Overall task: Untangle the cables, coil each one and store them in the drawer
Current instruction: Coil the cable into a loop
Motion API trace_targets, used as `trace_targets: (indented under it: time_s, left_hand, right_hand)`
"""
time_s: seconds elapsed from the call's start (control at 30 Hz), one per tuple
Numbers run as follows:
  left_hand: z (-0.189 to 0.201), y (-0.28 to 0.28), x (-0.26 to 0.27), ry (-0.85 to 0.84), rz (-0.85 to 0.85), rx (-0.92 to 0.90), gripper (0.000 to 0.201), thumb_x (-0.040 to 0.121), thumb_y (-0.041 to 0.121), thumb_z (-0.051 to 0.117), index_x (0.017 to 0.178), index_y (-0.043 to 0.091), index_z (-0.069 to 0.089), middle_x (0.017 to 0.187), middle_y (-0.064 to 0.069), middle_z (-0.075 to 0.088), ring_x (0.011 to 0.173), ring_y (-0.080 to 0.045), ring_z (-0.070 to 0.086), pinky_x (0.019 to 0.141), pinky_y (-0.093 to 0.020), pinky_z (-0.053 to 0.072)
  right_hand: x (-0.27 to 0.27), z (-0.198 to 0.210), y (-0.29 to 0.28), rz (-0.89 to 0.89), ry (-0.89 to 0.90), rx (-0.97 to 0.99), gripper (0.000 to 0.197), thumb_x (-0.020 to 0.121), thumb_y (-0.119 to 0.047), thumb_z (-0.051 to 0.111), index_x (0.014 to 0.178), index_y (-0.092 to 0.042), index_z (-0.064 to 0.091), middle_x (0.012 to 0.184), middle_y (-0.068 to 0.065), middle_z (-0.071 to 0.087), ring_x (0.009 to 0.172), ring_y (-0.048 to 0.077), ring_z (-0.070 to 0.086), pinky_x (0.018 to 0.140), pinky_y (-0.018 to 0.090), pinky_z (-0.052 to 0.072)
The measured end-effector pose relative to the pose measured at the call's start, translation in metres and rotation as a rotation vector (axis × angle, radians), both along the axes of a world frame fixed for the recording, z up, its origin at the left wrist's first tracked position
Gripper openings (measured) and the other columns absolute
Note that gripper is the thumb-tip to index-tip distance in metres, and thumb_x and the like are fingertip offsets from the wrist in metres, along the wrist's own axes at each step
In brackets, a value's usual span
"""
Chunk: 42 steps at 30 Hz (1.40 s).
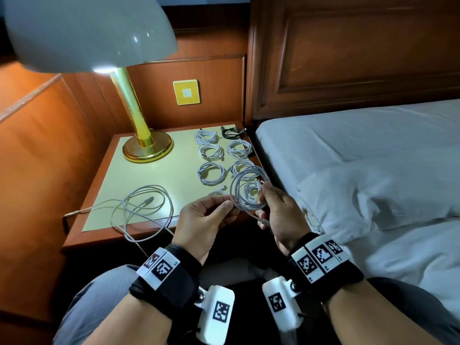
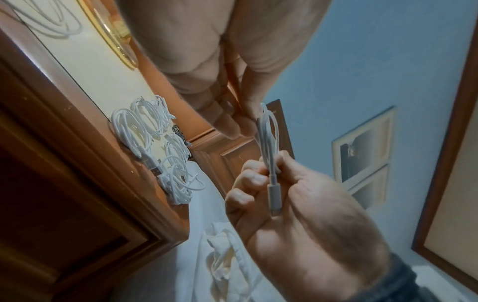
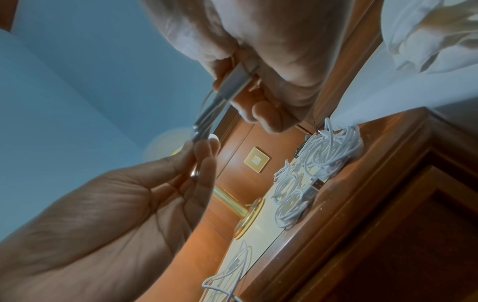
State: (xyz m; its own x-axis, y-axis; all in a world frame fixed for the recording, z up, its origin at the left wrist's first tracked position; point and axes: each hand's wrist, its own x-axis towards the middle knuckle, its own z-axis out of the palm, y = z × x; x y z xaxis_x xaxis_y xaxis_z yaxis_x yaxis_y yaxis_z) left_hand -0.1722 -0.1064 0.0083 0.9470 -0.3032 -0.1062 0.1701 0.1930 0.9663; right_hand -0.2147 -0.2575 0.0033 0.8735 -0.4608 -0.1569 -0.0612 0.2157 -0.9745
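A white cable [image 1: 245, 195] is wound into a loose coil and held in the air over the nightstand's front right corner. My left hand [image 1: 227, 207] pinches the coil's left side between thumb and fingertips [image 2: 236, 127]. My right hand [image 1: 263, 195] grips the right side, and the grey plug [image 2: 273, 199] lies in its curled fingers. Several white coiled cables [image 1: 211, 151] and one black coil [image 1: 231, 133] lie in two rows on the nightstand [image 1: 104, 175]. One loose white cable [image 1: 143, 204] sprawls at the front left and hangs over the edge.
A brass lamp [image 1: 146, 145] stands at the nightstand's back left, its shade high over the top. The bed [image 1: 373, 135] with a white pillow [image 1: 361, 195] is close on the right. The nightstand's wooden front panel [image 2: 51, 204] is below the top.
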Motion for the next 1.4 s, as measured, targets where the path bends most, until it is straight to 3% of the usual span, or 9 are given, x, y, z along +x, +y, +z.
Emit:
trace_targets:
  time_s: [0.2,0.33,0.5,0.63,0.77,0.87,1.1,1.2,1.4]
  left_hand:
    - [0.0,0.001,0.004,-0.17,0.123,0.152,0.005,0.091,0.008,0.071,0.089,0.009,0.076,0.071,-0.003,0.073,0.065,-0.012,0.068,0.066,-0.022,0.055]
    - [-0.002,-0.003,0.002,-0.127,0.182,0.059,0.002,0.092,0.005,0.068,0.093,0.007,0.069,0.075,-0.008,0.07,0.069,-0.018,0.066,0.071,-0.032,0.054]
    - [0.003,-0.005,-0.003,0.076,-0.013,-0.201,0.026,0.09,0.016,0.065,0.106,-0.005,0.065,0.086,-0.015,0.069,0.076,-0.023,0.067,0.071,-0.031,0.058]
    - [0.004,0.002,0.0,0.026,-0.144,-0.121,0.024,0.074,0.023,0.076,0.09,0.006,0.078,0.088,-0.013,0.07,0.08,-0.023,0.065,0.073,-0.028,0.056]
    - [-0.002,0.013,0.007,-0.098,-0.211,0.047,0.042,0.072,0.046,0.086,0.097,0.012,0.079,0.104,-0.027,0.071,0.096,-0.032,0.064,0.099,-0.052,0.048]
    - [-0.001,0.015,0.007,-0.191,-0.174,0.147,0.028,0.083,0.038,0.078,0.092,0.012,0.077,0.088,-0.017,0.075,0.081,-0.02,0.066,0.083,-0.042,0.053]
    - [0.0,0.011,0.012,-0.096,-0.034,-0.009,0.034,0.078,0.039,0.082,0.089,0.008,0.074,0.087,-0.016,0.071,0.08,-0.026,0.069,0.077,-0.04,0.058]
    - [0.004,0.008,0.008,-0.038,-0.032,-0.177,0.019,0.084,0.018,0.068,0.09,0.0,0.068,0.079,-0.012,0.071,0.071,-0.021,0.07,0.061,-0.027,0.056]
    - [0.006,0.0,-0.001,-0.007,-0.065,-0.28,0.019,0.082,0.014,0.063,0.092,-0.003,0.066,0.077,-0.008,0.072,0.075,-0.018,0.07,0.076,-0.032,0.06]
  right_hand:
    - [-0.001,0.005,0.001,0.032,0.111,-0.233,0.039,0.104,-0.044,0.042,0.082,-0.014,0.055,0.057,0.003,0.053,0.048,0.016,0.052,0.051,0.033,0.05]
    - [-0.003,0.005,0.003,0.08,0.172,-0.254,0.036,0.105,-0.039,0.04,0.086,-0.013,0.055,0.076,0.009,0.062,0.059,0.014,0.063,0.055,0.035,0.057]
    - [-0.006,0.003,0.009,0.164,0.195,-0.226,0.035,0.106,-0.041,0.037,0.09,-0.012,0.049,0.083,0.018,0.063,0.054,0.021,0.06,0.041,0.029,0.043]
    - [-0.007,0.007,0.012,0.193,0.184,-0.195,0.034,0.105,-0.039,0.04,0.085,-0.014,0.05,0.064,0.002,0.053,0.046,0.016,0.051,0.045,0.025,0.036]
    - [-0.008,0.008,0.012,0.22,0.19,-0.161,0.035,0.104,-0.04,0.042,0.082,-0.014,0.051,0.063,0.001,0.052,0.049,0.017,0.051,0.053,0.031,0.04]
    - [-0.009,0.01,0.011,0.249,0.186,-0.164,0.035,0.103,-0.041,0.044,0.085,-0.013,0.053,0.06,0.001,0.054,0.047,0.015,0.052,0.042,0.025,0.036]
    - [-0.009,0.015,0.003,0.245,0.037,0.296,0.015,0.094,-0.005,0.061,0.108,-0.004,0.063,0.083,0.008,0.063,0.061,0.012,0.058,0.047,0.023,0.04]
    - [-0.008,0.014,0.001,0.192,-0.003,0.4,0.02,0.091,0.0,0.062,0.111,-0.004,0.064,0.076,0.005,0.065,0.063,0.01,0.061,0.052,0.021,0.048]
    - [-0.007,0.008,-0.001,0.031,-0.02,0.581,0.024,0.086,-0.003,0.068,0.105,-0.011,0.056,0.072,0.003,0.068,0.062,0.009,0.067,0.054,0.023,0.055]
